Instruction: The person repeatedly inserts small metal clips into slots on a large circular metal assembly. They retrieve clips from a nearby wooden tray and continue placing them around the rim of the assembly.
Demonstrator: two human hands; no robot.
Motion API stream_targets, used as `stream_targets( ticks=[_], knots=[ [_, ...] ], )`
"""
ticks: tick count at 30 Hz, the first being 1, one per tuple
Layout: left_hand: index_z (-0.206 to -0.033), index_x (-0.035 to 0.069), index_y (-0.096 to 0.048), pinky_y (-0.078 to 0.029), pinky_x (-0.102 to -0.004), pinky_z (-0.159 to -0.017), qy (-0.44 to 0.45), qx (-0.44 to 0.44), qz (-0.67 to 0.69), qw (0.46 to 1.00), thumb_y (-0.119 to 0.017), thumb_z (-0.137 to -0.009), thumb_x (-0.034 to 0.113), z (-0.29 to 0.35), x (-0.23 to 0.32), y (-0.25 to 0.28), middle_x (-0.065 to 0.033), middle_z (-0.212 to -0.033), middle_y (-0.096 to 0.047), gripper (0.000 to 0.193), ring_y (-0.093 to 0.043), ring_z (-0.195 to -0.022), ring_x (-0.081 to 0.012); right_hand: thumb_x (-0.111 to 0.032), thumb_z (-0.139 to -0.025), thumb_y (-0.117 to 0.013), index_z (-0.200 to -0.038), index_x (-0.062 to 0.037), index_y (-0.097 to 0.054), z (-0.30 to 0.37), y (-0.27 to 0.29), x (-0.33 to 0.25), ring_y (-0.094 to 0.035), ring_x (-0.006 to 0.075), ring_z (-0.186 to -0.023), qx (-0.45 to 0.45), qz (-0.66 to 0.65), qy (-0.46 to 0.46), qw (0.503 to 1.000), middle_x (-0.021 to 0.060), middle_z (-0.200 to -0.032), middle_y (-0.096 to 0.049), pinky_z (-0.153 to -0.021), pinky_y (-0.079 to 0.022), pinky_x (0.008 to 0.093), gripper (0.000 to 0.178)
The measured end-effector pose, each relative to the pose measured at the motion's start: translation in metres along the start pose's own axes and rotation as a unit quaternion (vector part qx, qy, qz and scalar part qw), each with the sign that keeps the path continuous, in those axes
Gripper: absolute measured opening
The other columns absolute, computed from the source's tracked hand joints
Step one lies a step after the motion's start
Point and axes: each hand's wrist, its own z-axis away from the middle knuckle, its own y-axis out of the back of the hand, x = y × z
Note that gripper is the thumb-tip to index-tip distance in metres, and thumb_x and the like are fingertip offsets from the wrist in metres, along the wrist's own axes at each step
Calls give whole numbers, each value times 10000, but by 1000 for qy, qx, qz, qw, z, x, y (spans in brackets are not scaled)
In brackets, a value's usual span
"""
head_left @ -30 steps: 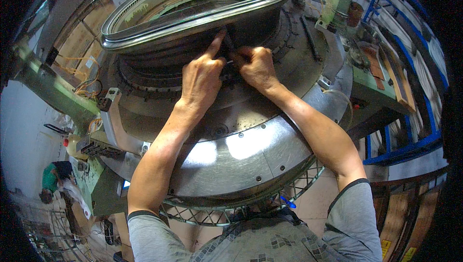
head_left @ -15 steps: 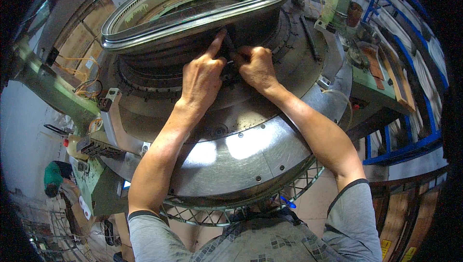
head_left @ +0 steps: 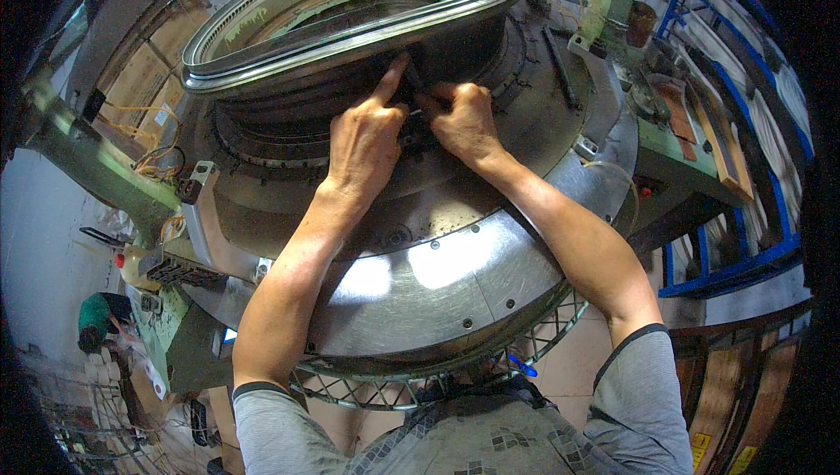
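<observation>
A large metal cylinder with a polished, finely notched rim stands on the round bed of a machine in front of me. My left hand reaches to its dark outer wall, the index finger stretched up against it and the other fingers curled. Close beside it, my right hand is closed, its thumb and bent fingers pinching a narrow dark flat strip. The strip slants up along the wall near my left index fingertip. Shadow hides its ends and the right fingertips.
A shiny curved metal skirt edges the round bed below my forearms. A dark rod lies on the bed at right. Green machine posts rise on both sides. A blue rack stands at far right; a person in green is at lower left.
My hands stay almost in the same place, the strip tilting slightly. At lower left, the person's arm has come into view, reaching out.
</observation>
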Motion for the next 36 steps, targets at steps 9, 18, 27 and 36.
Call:
stream_targets(
  ticks=[9,18,27,36],
  knots=[
    [-741,-4,-710,-626,-402,-737,-19,9,-19,1000,-660,-694,-78,1,-3,-3,-160,-1512,-481,100,-739,-850,-333,-155,-861,-717,-914,16,-761,0,-3,1,-745,286,-714,8,-7,-9,1000,242,-808,-713,-663,-549,385,185],
    [-788,-2,-746,-616,-406,-749,-12,3,-5,1000,-594,-693,-89,1,-2,-2,-167,-1498,-493,200,-733,-866,-369,-140,-853,-707,-911,16,-757,0,-5,4,-745,288,-715,10,-4,-7,1000,246,-816,-709,-658,-547,390,173],
    [-1453,148,-530,-609,-456,-712,43,-100,-127,986,-602,-727,-86,-8,-5,16,-207,-1138,-700,766,-719,-800,-375,-106,-794,-702,-892,10,-762,2,-8,-4,-723,383,-756,-16,126,40,991,247,-820,-702,-652,-547,419,164],
    [-1606,222,-236,-609,-466,-652,6,-126,-122,984,-613,-782,-33,-4,-22,24,-201,-822,-717,941,-714,-705,-363,-192,-850,-754,-943,-2,-771,17,-6,-2,-747,306,-791,-43,7,-55,998,221,-879,-737,-724,-561,398,212]
  ],
)
